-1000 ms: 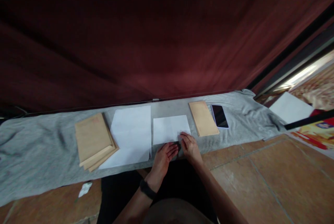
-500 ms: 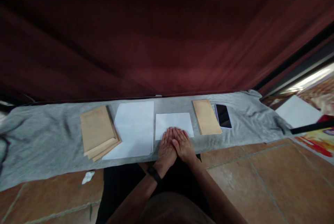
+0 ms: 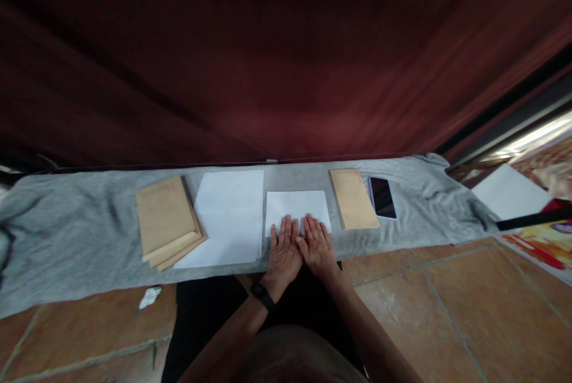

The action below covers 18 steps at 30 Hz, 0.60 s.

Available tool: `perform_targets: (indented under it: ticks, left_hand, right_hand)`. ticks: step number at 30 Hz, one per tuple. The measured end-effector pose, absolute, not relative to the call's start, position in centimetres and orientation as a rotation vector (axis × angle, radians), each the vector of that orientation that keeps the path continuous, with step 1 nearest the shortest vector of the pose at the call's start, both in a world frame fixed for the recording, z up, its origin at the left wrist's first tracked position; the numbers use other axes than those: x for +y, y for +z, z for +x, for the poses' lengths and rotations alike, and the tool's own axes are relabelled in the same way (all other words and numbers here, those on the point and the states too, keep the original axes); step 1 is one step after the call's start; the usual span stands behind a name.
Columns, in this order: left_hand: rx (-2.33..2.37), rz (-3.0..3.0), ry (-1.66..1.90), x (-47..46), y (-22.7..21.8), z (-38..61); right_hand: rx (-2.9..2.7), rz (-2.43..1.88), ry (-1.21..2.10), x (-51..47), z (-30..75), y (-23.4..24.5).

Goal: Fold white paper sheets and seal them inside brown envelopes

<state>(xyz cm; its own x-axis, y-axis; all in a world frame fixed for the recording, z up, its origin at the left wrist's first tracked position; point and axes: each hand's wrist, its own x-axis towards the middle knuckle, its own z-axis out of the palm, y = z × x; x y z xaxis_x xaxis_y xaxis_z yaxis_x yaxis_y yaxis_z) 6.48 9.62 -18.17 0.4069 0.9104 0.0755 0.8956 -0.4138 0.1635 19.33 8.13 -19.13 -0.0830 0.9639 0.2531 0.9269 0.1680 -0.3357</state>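
A folded white paper [image 3: 297,207] lies on the grey cloth [image 3: 80,234] straight ahead of me. My left hand [image 3: 283,252] and my right hand [image 3: 316,243] lie flat side by side on its near edge, fingers stretched out and pressing down. A black band is on my left wrist. Left of the folded paper sit larger white sheets [image 3: 227,216], and further left a stack of brown envelopes [image 3: 166,221]. A single brown envelope [image 3: 354,198] lies just right of the folded paper.
A dark phone [image 3: 383,197] rests on the cloth beside the single envelope. A dark red curtain [image 3: 268,61] hangs behind. More white paper [image 3: 509,192] lies at the far right. A crumpled white scrap [image 3: 149,297] sits on the tiled floor [image 3: 447,305].
Both hands went from the paper's near right corner to flat on its near edge, then their fingers spread slightly apart.
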Motion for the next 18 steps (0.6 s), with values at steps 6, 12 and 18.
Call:
perform_targets:
  ticks: [6,12,18]
  left_hand:
    - [1.758,2.418,0.402,9.7,-18.7,6.7]
    - [1.833,2.280,0.571,9.8,-19.1,6.6]
    - [1.886,2.227,0.605,9.7,-18.9,6.4]
  right_hand:
    - [-1.898,-1.852,-0.004,7.7,19.6,-20.1]
    - [-1.804,-1.879,-0.071,7.0,20.3,-20.5]
    - [-1.690,-1.956,-0.020,7.2,20.3,-20.6]
